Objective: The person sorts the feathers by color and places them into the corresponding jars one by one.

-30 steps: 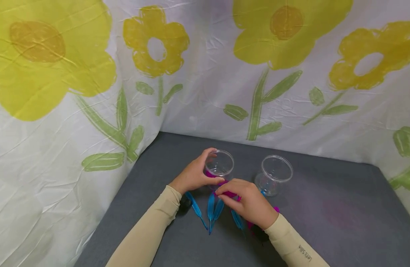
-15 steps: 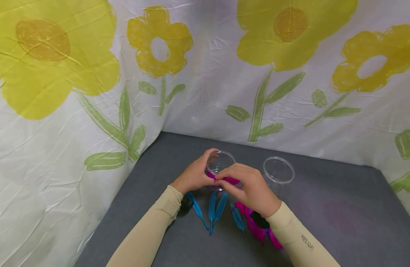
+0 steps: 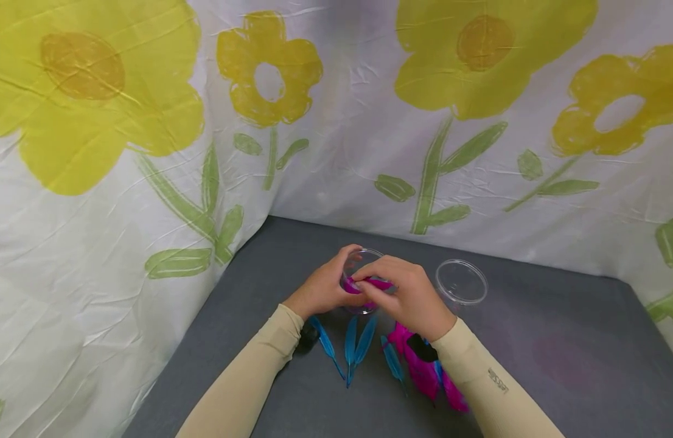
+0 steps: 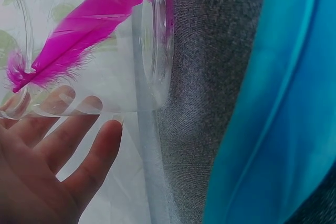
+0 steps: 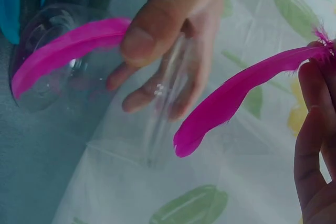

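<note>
My left hand (image 3: 332, 285) holds a clear plastic cup (image 4: 118, 95), its thumb and fingers wrapped about the wall. Inside the cup lies a magenta feather (image 5: 71, 46), leaning from the base toward the rim. My right hand (image 3: 410, 295) is over the cup's near side. Its thumb and fingertips pinch a second magenta feather (image 5: 233, 95) by the fluffy quill end. The vane of that feather points toward the cup's mouth in the right wrist view. In the head view my right hand hides part of the cup.
Several blue feathers (image 3: 350, 347) lie on the grey table (image 3: 309, 413) in front of the cup. Magenta feathers (image 3: 423, 374) lie under my right wrist, partly hidden. Another clear cup (image 3: 462, 281) stands to the right. A flower-patterned cloth (image 3: 336, 164) hangs behind.
My right hand has moved up over the cup, bringing the pinched magenta feather from in front of the cup to its mouth. The left hand keeps its hold on the cup.
</note>
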Available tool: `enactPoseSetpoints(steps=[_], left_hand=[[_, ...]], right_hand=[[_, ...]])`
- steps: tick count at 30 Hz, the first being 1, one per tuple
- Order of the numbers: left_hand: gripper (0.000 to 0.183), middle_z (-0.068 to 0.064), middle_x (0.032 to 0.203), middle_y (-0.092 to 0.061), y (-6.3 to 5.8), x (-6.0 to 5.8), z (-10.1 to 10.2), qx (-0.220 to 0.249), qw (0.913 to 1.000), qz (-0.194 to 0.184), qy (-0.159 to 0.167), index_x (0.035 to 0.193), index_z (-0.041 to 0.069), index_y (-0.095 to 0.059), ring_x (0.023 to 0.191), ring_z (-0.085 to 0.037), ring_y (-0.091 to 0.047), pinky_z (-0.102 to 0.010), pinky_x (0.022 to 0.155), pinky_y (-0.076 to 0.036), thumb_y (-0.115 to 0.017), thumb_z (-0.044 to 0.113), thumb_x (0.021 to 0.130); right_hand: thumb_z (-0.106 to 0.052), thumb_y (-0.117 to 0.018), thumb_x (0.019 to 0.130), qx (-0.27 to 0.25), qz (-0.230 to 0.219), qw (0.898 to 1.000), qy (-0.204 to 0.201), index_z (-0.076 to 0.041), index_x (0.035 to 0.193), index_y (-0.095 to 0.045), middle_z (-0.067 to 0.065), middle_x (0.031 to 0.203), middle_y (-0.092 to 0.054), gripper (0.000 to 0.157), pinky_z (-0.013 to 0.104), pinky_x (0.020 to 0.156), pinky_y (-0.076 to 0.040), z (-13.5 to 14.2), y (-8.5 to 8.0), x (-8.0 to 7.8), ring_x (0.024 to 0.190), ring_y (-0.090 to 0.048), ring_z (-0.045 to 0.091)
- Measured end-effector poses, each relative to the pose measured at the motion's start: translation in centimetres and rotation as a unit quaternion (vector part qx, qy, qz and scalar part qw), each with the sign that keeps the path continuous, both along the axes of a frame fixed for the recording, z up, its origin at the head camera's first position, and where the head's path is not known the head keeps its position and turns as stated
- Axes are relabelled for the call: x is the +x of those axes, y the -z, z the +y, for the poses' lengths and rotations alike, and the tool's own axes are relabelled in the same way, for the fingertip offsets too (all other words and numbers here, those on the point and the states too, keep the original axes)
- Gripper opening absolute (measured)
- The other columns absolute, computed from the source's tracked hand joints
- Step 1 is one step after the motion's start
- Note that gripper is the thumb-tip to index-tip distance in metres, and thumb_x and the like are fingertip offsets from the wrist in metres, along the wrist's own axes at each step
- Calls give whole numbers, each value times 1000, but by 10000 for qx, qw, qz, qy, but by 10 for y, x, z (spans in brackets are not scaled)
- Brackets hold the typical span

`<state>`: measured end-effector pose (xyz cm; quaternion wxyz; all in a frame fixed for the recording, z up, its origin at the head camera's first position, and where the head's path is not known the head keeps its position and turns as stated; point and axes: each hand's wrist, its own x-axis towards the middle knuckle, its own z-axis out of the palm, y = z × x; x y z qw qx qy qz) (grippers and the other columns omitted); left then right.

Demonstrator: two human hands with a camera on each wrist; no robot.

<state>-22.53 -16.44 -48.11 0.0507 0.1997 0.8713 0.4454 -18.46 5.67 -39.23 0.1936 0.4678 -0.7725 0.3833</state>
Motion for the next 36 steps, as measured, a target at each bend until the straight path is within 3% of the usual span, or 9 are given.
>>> enactPoseSetpoints(steps=[8, 18, 25, 36], left_hand=[[104, 1, 167, -48, 1, -1, -1, -17, 10000, 0, -32, 166, 39, -24, 152, -24, -54, -50, 119, -52, -88, 57, 85], [104, 0, 167, -48, 4, -1, -5, -26, 9999, 96, -58, 166, 38, -24, 152, -26, -54, -51, 119, -52, -88, 57, 86], [104, 1, 166, -49, 2, 0, -4, -133, 9998, 141, -60, 166, 37, -23, 149, -24, -56, -50, 119, -52, -88, 53, 87], [105, 1, 166, -48, 3, -2, -3, -220, 9996, 201, 2, 167, 34, -23, 143, -23, -60, -48, 118, -52, -88, 50, 87]], right_hand=[[-4, -83, 94, 107, -319, 9991, 249, -14, 108, -81, -6, 100, -79, 17, 35, 81, -66, 2, 9, -7, 90, -74, 9], [-7, -81, 96, 257, -553, 9974, 381, -15, 108, -82, -6, 100, -79, 14, 39, 83, -67, -1, 18, -15, 91, -75, 10], [-8, -83, 95, 169, -576, 9977, 325, -15, 108, -81, -3, 102, -80, 15, 34, 84, -67, -5, 15, -14, 92, -76, 13], [-3, -84, 92, 7, -610, 9980, 166, -14, 108, -81, -1, 104, -80, 19, 41, 81, -67, -12, 10, -13, 94, -76, 14]])
